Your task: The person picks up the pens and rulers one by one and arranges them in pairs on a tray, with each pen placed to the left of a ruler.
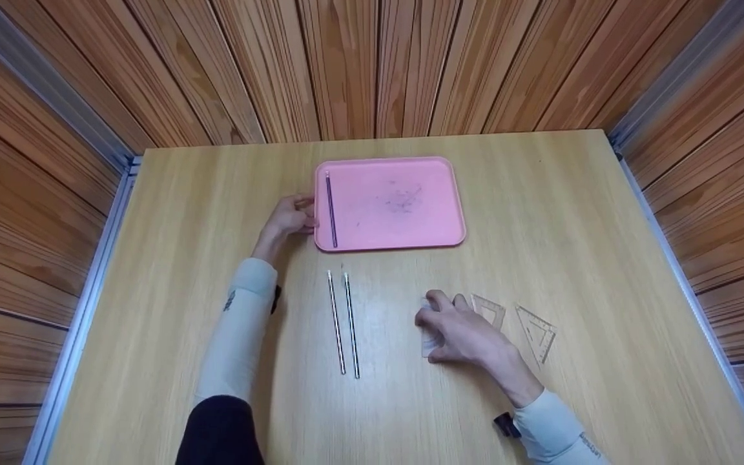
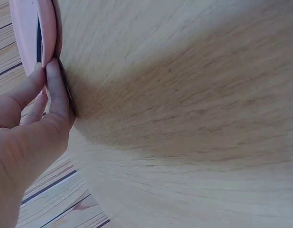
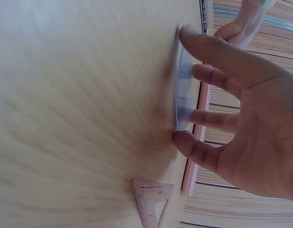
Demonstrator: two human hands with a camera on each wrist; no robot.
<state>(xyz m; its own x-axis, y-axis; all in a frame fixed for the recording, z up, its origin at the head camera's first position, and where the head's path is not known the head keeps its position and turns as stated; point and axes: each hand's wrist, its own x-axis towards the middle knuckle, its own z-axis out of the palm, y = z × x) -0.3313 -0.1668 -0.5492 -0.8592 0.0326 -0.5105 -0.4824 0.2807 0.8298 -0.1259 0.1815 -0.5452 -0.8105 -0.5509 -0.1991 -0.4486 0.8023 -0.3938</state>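
Note:
My left hand pinches the left rim of a pink tray, thumb above and fingers at the underside in the left wrist view. A dark pencil lies on the tray along that side. Lower right, my right hand holds a clear plastic protractor across its ends, thumb at one end and a finger at the other; the hand covers much of it in the head view. Just right of that hand lie two clear set squares, one partly behind the fingers and another farther right.
Two striped pencils lie side by side on the wooden table, below the tray. Wood-plank walls with metal framing enclose the table at the back and sides.

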